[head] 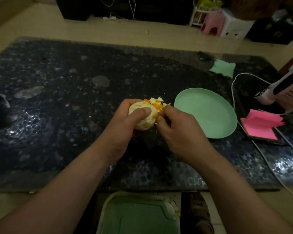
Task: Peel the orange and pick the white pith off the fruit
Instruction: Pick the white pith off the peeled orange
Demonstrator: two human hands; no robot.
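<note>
orange (143,118) mostly peeled, held above bench (57,98) just left of plate (206,114) | left grip (125,125) curled round orange | right grip (179,130) pinching pith (158,117) on orange's plate-facing side | probably pull plateward next

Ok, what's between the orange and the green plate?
In the head view, the right hand, pinching at the orange, fills that gap, with a small heap of peel scraps just behind its fingers, short of the green plate.

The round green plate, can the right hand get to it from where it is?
Probably yes. The round mint-green plate lies right of the right hand, with only dark tabletop between them; that hand is busy pinching at the peeled orange, though.
</note>
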